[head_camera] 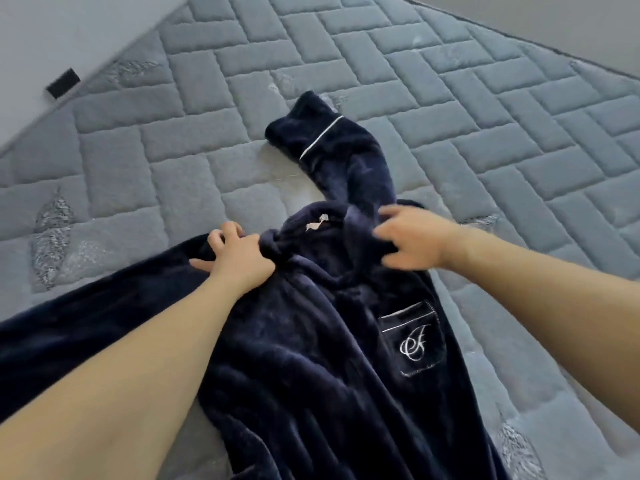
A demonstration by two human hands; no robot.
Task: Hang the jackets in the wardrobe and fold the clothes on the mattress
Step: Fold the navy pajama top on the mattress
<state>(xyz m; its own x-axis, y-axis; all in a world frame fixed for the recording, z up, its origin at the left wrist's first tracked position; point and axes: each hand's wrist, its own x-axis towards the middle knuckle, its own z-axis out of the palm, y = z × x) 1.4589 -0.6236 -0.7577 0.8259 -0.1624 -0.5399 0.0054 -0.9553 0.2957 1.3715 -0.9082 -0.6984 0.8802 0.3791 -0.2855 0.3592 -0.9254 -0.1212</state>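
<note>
A dark navy plush robe (311, 341) lies spread on the grey quilted mattress (450, 98). It has white piping on the cuff and a chest pocket (414, 337) with a white embroidered monogram. One sleeve (332, 147) stretches away toward the far side; another part runs off to the lower left. My left hand (239, 258) grips a bunch of fabric at the collar's left side. My right hand (410, 237) is blurred, fingers spread, over the fabric at the collar's right side where the far sleeve starts. Whether it holds the cloth I cannot tell.
The mattress edge runs diagonally along the upper left, where a small black tag (63, 83) sits on its side. A pale floor or wall strip shows beyond the edge at top left and top right.
</note>
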